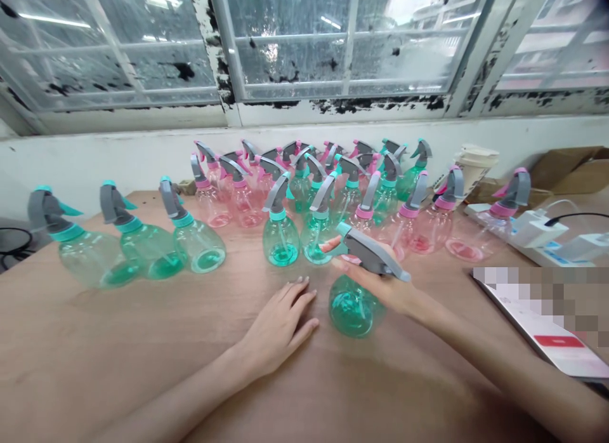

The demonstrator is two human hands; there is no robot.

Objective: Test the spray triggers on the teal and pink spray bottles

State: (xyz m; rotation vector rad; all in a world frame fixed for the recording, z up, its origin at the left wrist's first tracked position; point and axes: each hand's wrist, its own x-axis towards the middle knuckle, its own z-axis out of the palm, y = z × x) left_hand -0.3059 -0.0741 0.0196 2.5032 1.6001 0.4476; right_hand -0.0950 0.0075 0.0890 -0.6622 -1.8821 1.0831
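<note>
My right hand grips the grey spray head of a clear green spray bottle that stands on the wooden table in front of me. My left hand lies flat on the table just left of that bottle, fingers apart, holding nothing. Behind both hands stands a cluster of several green and pink spray bottles with grey triggers.
Three green bottles stand in a row at the left. A paper cup, a white power strip with plugs and cardboard boxes sit at the right. A white sheet lies near the right edge. Windows run behind.
</note>
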